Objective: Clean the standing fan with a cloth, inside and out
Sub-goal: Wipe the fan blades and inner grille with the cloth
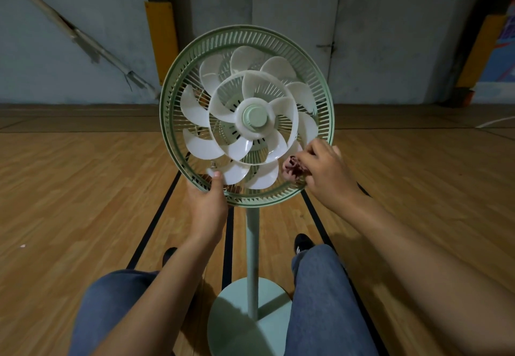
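I think I am in the middle of the job. The front cover of the standing fan (247,115) is off, so the white blades (204,147) are bare and I am on the inside part. The outside, pole and round base look left to do. The fan stands on the wood floor (83,188), right in front of me, between my knees. My left hand (207,202) grips the near rim at the bottom. My right hand (324,170) pinches the bunched pink cloth (291,167) against the low right blades.
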### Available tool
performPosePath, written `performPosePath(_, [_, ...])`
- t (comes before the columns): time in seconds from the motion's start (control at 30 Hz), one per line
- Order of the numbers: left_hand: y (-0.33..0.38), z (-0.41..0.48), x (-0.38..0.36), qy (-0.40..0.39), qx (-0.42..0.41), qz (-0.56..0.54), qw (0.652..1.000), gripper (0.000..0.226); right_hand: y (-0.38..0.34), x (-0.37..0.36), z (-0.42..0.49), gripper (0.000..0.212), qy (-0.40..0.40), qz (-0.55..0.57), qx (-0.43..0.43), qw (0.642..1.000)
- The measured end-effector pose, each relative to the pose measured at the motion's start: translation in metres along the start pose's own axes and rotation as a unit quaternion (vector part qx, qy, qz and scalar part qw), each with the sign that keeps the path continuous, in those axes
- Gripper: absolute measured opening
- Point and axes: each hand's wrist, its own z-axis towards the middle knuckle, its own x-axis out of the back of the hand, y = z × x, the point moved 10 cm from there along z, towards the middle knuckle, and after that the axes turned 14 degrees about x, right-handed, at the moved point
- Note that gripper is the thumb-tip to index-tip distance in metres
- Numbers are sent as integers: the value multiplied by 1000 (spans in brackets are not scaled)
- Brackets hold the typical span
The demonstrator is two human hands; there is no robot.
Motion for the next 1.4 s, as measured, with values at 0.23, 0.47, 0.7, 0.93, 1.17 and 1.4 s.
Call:
performPosePath(0.23, [-3,4,3,3,13,3,1000,37,26,24,19,39,62,-30,-50,996])
performPosePath(0.47, [0,4,5,0,8,4,1000,43,16,6,5,28,16,-24,-35,999])
performPosePath(0.7, [2,2,2,1,-5,13,1000,40,-3,-10,-5,34,-36,-12,-1,999])
performPosePath(0.93, [1,2,3,7,-2,26,1000,40,-22,-25,-2,27,-49,14,13,999])
performPosePath(1.17, [-4,4,4,7,6,28,1000,36,-3,-8,-2,26,9,27,-39,999])
performPosePath(1.4, [-4,2,1,2,7,28,1000,37,24,20,7,21,100,17,-106,989])
